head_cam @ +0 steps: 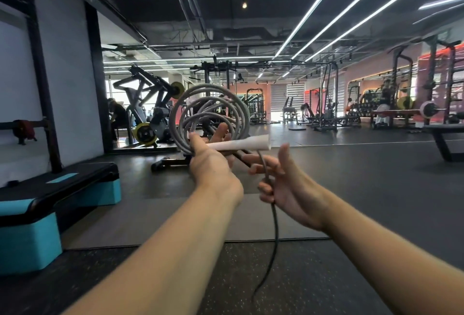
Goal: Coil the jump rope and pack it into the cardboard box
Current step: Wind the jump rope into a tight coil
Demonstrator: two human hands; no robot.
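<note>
The grey jump rope (211, 111) is wound into several loops held up at chest height in front of me. My left hand (213, 164) grips the loops at their bottom together with a white handle (241, 144) that lies sideways, pointing right. My right hand (278, 176) sits just right of it, fingers curled around the loose length of rope (275, 216), which runs down from the handle through that hand toward the floor. No cardboard box is in view.
A black and teal step platform (50, 196) stands at the left. Weight machines (148, 113), racks (401, 93) and a bench (442, 136) line the far side of the dark rubber gym floor (364, 176). A person sits by the machines at the left.
</note>
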